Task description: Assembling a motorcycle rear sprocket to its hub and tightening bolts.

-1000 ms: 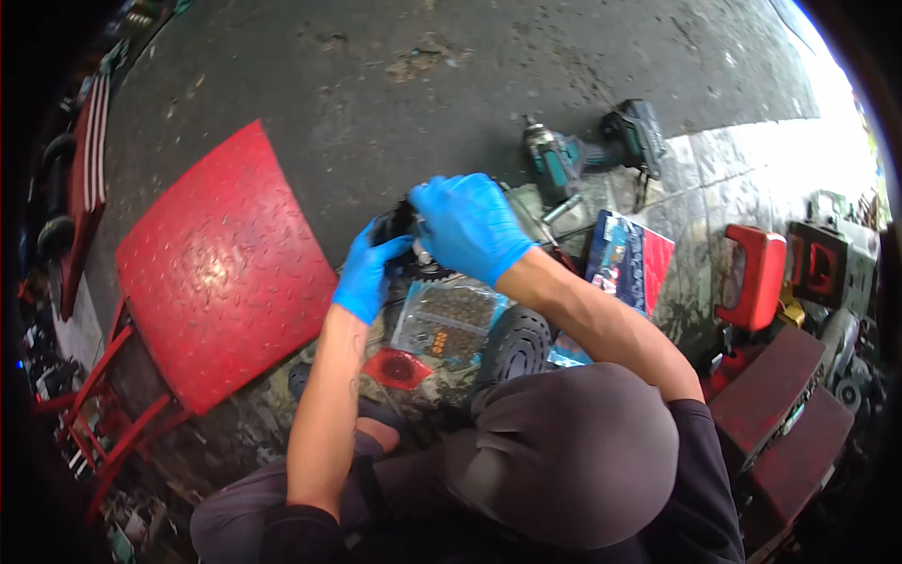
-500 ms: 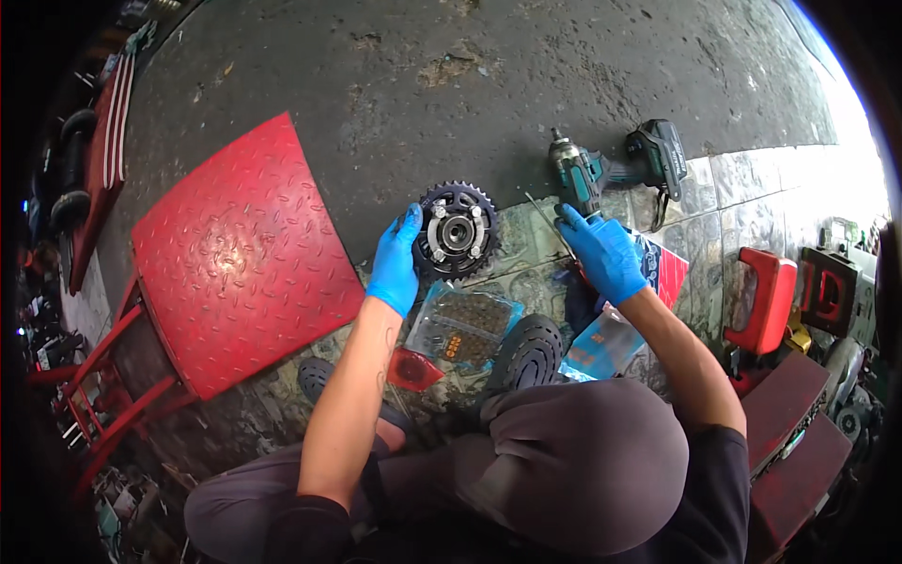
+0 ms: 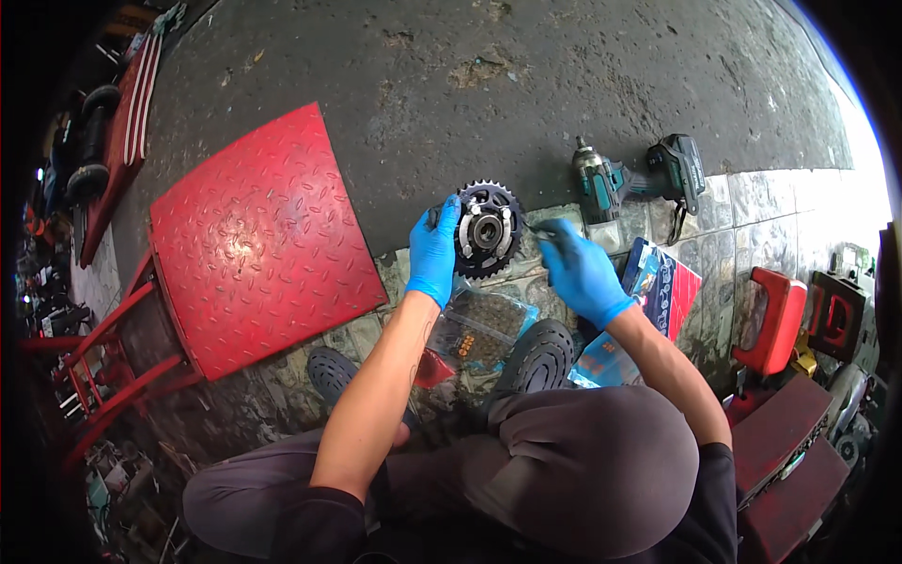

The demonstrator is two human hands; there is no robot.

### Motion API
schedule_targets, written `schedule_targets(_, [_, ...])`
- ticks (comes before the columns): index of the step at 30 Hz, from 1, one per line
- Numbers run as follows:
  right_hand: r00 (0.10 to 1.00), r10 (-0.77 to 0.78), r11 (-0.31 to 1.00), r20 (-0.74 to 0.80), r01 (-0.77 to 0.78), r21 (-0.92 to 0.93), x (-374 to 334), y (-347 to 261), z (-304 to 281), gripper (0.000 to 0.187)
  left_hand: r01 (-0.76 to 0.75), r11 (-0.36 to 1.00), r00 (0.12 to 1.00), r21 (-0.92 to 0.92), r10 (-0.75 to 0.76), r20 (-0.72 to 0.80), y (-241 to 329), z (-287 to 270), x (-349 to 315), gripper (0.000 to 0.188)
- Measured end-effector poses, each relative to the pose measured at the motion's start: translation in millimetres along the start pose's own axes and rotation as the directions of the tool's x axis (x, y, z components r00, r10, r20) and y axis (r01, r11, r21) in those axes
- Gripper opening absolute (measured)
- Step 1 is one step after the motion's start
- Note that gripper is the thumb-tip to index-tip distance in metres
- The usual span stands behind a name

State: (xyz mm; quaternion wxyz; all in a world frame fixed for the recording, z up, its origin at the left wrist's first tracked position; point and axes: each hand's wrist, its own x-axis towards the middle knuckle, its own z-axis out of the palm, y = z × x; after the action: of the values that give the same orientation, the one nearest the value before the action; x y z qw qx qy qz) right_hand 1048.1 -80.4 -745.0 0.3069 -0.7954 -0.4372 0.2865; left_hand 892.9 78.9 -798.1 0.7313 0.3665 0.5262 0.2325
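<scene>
Left grip (image 3: 433, 252) clasps the gear (image 3: 487, 232) by its edge! Right grip (image 3: 583, 274) hovers just beside it, hold too blurred to tell.

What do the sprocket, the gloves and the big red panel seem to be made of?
Sprocket: likely metal, silvery and shiny towards the middle, dark and perhaps coated around its toothed edge.
Gloves: thin, smooth blue rubber, probably nitrile or latex, judging by their skin-tight fit.
Red panel: probably painted steel, given its raised tread pattern and glossy highlight.
</scene>
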Motion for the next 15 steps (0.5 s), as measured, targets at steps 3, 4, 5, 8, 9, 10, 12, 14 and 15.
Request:
schedule_targets(3, [0.982,-0.181,0.97,-0.059,0.168,-0.174,26,-35,5,0.024,-0.09,0.988,0.996,0.125,0.088,0.027,4,10,-5,0.028])
schedule_targets(4, [0.981,-0.181,0.97,-0.068,0.167,-0.174,34,-40,5,0.024,-0.096,0.987,0.995,0.128,0.092,0.034,4,11,-4,0.028])
schedule_targets(5, [0.978,-0.205,0.961,-0.032,0.195,-0.198,43,-44,5,0.024,-0.094,0.986,0.996,0.141,0.091,0.026,5,11,-4,0.028])
schedule_targets(8, [0.958,-0.271,0.92,0.094,0.287,-0.268,61,-50,1,0.024,-0.081,0.982,0.996,0.17,0.084,-0.005,3,10,-2,0.028])
schedule_targets(9, [0.957,-0.272,0.919,0.096,0.288,-0.269,62,-51,0,0.024,-0.081,0.982,0.996,0.168,0.084,-0.007,2,10,-3,0.028])
schedule_targets(10, [0.96,-0.256,0.925,0.115,0.278,-0.259,63,-51,0,0.025,-0.098,0.979,0.995,0.178,0.1,-0.001,2,11,-3,0.028])
schedule_targets(12, [0.963,-0.222,0.937,0.156,0.255,-0.241,65,-52,-1,0.025,-0.13,0.972,0.991,0.196,0.13,0.011,1,11,-2,0.029])
schedule_targets(14, [0.962,-0.205,0.942,0.179,0.244,-0.232,64,-55,-2,0.025,-0.145,0.968,0.989,0.203,0.145,0.015,1,10,-2,0.029])
schedule_targets(15, [0.97,-0.176,0.94,0.168,0.216,-0.262,61,-59,-4,0.027,-0.134,0.969,0.991,0.21,0.134,0.013,1,9,-2,0.03])
